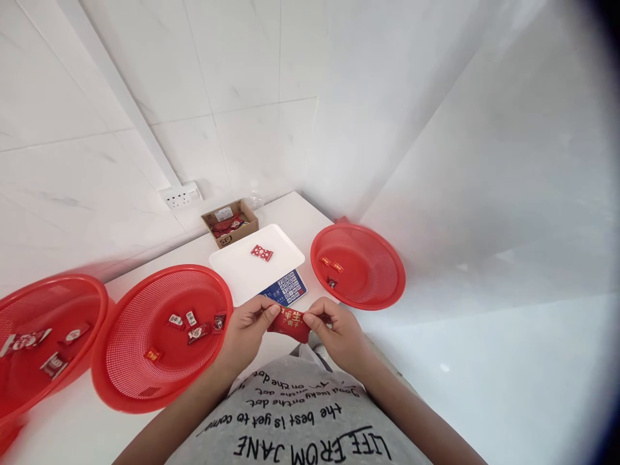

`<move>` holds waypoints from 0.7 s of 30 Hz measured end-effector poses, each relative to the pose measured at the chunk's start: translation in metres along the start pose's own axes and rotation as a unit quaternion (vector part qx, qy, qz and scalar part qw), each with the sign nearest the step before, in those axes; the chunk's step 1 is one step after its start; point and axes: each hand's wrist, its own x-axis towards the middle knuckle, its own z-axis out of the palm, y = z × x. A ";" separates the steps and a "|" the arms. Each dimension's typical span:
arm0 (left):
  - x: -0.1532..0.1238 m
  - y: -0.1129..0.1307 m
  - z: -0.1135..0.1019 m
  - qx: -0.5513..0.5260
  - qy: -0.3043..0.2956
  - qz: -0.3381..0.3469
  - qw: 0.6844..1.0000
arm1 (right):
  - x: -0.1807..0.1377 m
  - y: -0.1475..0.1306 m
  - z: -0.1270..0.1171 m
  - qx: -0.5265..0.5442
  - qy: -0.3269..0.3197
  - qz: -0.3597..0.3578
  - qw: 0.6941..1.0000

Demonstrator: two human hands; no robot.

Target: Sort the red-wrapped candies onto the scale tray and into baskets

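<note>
Between my two hands, close to my body, is a red candy packet (292,324) with gold and white characters. My left hand (250,326) pinches its left end between thumb and fingers. At the right end, my right hand (336,332) grips it the same way. Just beyond the packet stands a scale with a white tray (237,265) and a blue keypad (287,289), partly covered by my left hand. A small red-and-white packet (261,252) lies on that tray.
A red basket (162,336) with several small packets is at left, another (53,381) farther left. The right-hand red basket (371,268) holds a few packets. Behind the scale sits a cardboard box (231,223) of packets, near a wall socket (180,196).
</note>
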 end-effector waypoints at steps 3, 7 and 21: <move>0.006 0.001 0.004 -0.013 0.018 0.001 1.000 | 0.006 0.001 -0.002 0.001 0.019 -0.006 1.000; 0.013 -0.002 0.015 -0.019 0.010 -0.024 0.999 | 0.011 0.008 -0.012 0.036 0.005 0.012 0.999; 0.040 -0.016 0.043 -0.055 0.024 -0.092 0.994 | 0.032 0.032 -0.038 0.072 -0.140 0.038 0.987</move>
